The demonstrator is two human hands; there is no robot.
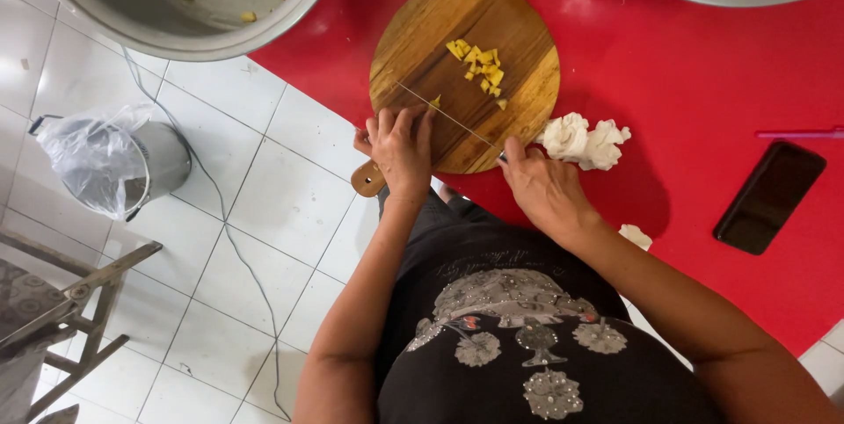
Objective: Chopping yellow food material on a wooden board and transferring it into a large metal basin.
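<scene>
White tiled floor (264, 204) at left, red table (686, 90) at right. Far left: bin with plastic liner (105, 165). Above: large metal bowl (176, 2) with few yellow scraps. Round wooden cutting board (519, 33) on table edge; pile of yellow cubes (479, 64) near centre. Left hand (400, 152) on board, fingers together, pinning small yellow piece (434, 102). Knife (444, 115) blade against it. Right hand (545, 187) clamped on knife handle. White crumpled cloth (585, 141) beside board. Dark phone (769, 197) further right.

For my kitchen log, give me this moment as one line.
left hand: pressing a yellow piece on round wooden board | right hand: gripping knife, blade across board | diced yellow pieces: heaped mid-board
</scene>
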